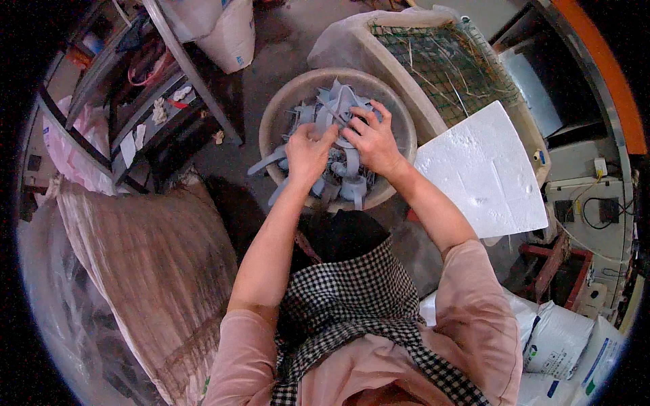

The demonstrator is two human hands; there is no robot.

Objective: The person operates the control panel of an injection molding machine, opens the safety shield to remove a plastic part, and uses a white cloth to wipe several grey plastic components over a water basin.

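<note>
Over a round beige tub heaped with grey plastic parts, both my hands work close together on one grey plastic piece, which has thin strips and a looped end. My left hand is closed, thumb and fingers pinching the near side of the piece. Curled round its right side are the fingers of my right hand, some of them raised and bent. My fingers partly hide the piece. Below my hands lie loose grey plastic parts with rings and flat strips, and one flat strip juts over the tub's left rim.
A white foam board lies right of the tub, by a large pale basin with green netting. A metal rack and a white sack stand at the back left. A brown woven sack lies left; filled bags lie lower right.
</note>
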